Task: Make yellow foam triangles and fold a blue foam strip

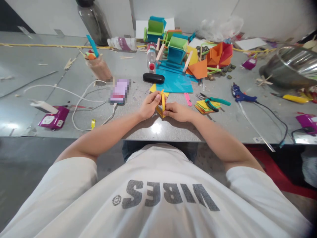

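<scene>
Between my hands, close above the front part of the table, is a folded strip of yellow paper (163, 105) bent into a frame-like shape. My left hand (150, 105) pinches its upper left side with thumb and fingers. My right hand (177, 111) has its fingertips closed on the lower right side. Just beyond lie a blue sheet (177, 82) and a black case (153, 78). To the right are a small pink cutter (188, 99) and pliers with teal handles (218, 100), resting on a stack of coloured paper (201, 106).
A blue glue gun (244, 96) with its cord lies right, near a metal bowl (284, 71). Green, blue and orange paper constructions (177, 49) stand at the back. On the left are a phone (119, 91) on a white cable and a cup of paper strips (99, 67).
</scene>
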